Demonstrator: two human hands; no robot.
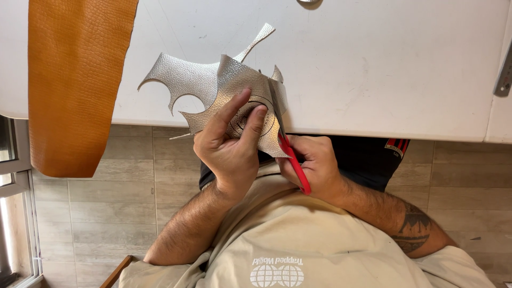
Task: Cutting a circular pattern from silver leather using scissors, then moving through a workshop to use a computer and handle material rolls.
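the silver leather piece [213, 80] lies partly on the white table [373, 69] and partly overhangs the table's near edge, its textured side up and scalloped cut-outs along the side nearest the person. the left hand [232, 144] pinches the overhanging part of that silver piece, fingers curled closed around it with the thumb and forefinger stretched up over its surface, beside a circle drawn on it. the right hand [314, 162], just beside the silver piece on the person's right, is wrapped shut around the red handles of the scissors [285, 138]; the grey blades run up over the silver piece next to the drawn circle, and how far the blades stand apart cannot be told from here. both hands sit just off the table's near edge, over the person's lap and beige shirt [298, 240]. well apart from the silver piece, on the person's left, a strip of tan leather [74, 85] lies on the table and hangs down over its edge. far from the silver piece on the other side, at the table's right margin, the end of a metal ruler [504, 74] shows. below the silver piece and the table edge, a floor of pale wood-look planks [133, 186] fills the view.
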